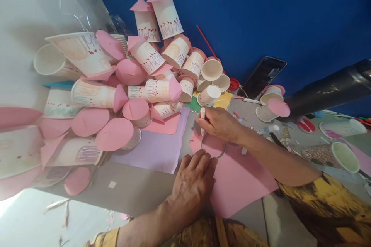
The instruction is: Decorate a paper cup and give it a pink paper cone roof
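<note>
A sheet of pink paper (240, 181) lies on the table in front of me. On it rests a thin grey ring (225, 150) with pink paper showing inside. My right hand (222, 123) grips a white marker (203, 114) upright, its lower end by the ring's far left edge. Curled fingers of my left hand (195, 175) press at the ring's near left edge; the fingertips are partly hidden. A cut pink scrap (195, 141) sticks out left of the ring.
Decorated paper cups (147, 56) with pink cone tops are heaped at the left and back. A purple sheet (150, 154) lies left of my hands. A phone (265, 75) leans on the blue wall (261, 7). At the right are a black pipe (327, 85) and a patterned cup (344, 156).
</note>
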Demonstrator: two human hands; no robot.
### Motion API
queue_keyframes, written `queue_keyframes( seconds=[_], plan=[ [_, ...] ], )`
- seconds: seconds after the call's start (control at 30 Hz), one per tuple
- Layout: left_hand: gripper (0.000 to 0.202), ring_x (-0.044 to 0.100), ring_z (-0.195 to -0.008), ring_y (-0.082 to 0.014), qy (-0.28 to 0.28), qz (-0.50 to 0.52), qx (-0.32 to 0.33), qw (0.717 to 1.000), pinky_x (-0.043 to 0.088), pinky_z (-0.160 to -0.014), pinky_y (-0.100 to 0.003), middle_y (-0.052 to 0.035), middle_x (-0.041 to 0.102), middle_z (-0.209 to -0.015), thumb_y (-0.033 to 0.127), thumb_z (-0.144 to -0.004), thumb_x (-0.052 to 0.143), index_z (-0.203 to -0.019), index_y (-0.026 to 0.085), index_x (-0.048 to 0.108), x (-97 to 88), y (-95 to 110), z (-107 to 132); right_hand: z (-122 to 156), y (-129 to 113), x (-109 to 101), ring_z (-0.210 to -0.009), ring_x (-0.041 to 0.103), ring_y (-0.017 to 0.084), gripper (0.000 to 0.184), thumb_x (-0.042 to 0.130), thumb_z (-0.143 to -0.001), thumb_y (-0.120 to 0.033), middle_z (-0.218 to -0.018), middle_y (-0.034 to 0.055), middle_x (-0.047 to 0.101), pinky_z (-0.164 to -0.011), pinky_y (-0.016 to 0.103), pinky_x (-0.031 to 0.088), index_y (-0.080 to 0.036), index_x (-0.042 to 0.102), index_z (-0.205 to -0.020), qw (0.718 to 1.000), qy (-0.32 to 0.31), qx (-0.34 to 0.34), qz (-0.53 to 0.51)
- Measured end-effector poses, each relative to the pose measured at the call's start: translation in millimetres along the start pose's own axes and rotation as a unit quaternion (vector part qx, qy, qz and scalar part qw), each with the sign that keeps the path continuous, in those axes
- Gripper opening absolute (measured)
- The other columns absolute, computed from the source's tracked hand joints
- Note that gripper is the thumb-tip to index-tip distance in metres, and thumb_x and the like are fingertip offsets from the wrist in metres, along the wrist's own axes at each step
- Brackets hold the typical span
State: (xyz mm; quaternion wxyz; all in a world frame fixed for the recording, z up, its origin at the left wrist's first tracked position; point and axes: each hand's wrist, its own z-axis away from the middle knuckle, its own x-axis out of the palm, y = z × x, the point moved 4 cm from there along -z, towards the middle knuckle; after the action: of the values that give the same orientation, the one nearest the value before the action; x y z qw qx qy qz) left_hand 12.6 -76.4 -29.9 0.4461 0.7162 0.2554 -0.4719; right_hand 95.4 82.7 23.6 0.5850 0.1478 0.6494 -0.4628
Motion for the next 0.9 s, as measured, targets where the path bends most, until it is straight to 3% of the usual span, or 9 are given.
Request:
queue_keyframes(
  seconds=[0.2, 0.43, 0.6, 0.77, 0.9],
  plan=[
    [0.044, 0.061, -0.126, -0.0317, 0.003, -0.004, 0.003, 1.0, 0.052, -0.09, -0.047, -0.0128, 0.069, -0.128, 0.012, -0.088, 0.067, -0.131, 0.016, 0.06, -2.0, -1, -1, 21, 40, -6, -0.067, 0.062, 0.021, 0.022, 0.05, -0.099, -0.027, -0.069, 0.0019, 0.068, -0.068, 0.031, 0.04, -0.025, 0.048, -0.077, 0.988, 0.131, 0.049, -0.061],
    [0.045, 0.061, -0.126, -0.0327, 0.026, -0.022, 0.019, 0.999, 0.053, -0.092, -0.047, -0.0148, 0.069, -0.127, 0.009, -0.088, 0.063, -0.132, 0.015, 0.06, -2.2, -1, 0, 82, 66, 0, -0.059, 0.064, 0.023, 0.021, 0.05, -0.1, -0.04, -0.059, -0.0007, 0.062, -0.065, 0.033, 0.048, -0.027, 0.053, -0.084, 0.949, 0.267, 0.122, -0.118],
    [0.047, 0.061, -0.127, -0.0338, 0.019, -0.029, 0.023, 0.999, 0.054, -0.091, -0.048, -0.0149, 0.069, -0.129, 0.008, -0.088, 0.063, -0.135, 0.017, 0.06, -2.3, -2, -1, 126, 54, 19, -0.051, 0.06, 0.016, 0.021, 0.052, -0.103, -0.039, -0.062, -0.0003, 0.067, -0.057, 0.027, 0.046, -0.025, 0.055, -0.087, 0.933, 0.319, 0.142, -0.082],
    [0.046, 0.059, -0.127, -0.035, 0.018, -0.03, 0.037, 0.999, 0.054, -0.092, -0.05, -0.0164, 0.068, -0.13, 0.008, -0.09, 0.062, -0.136, 0.014, 0.059, -4.3, -1, -1, 151, 24, 34, -0.057, 0.064, 0.017, 0.018, 0.052, -0.103, -0.025, -0.066, 0.0017, 0.069, -0.06, 0.026, 0.048, -0.023, 0.057, -0.087, 0.926, 0.372, 0.066, 0.013],
    [0.045, 0.059, -0.127, -0.0341, 0.019, -0.027, 0.037, 0.999, 0.053, -0.093, -0.049, -0.0162, 0.068, -0.13, 0.011, -0.093, 0.06, -0.138, 0.014, 0.057, -5.6, -1, -1, 161, 3, 43, -0.057, 0.065, 0.017, 0.013, 0.052, -0.103, -0.021, -0.066, 0.0013, 0.068, -0.058, 0.027, 0.049, -0.023, 0.058, -0.092, 0.923, 0.385, 0.027, 0.013]
  ],
)
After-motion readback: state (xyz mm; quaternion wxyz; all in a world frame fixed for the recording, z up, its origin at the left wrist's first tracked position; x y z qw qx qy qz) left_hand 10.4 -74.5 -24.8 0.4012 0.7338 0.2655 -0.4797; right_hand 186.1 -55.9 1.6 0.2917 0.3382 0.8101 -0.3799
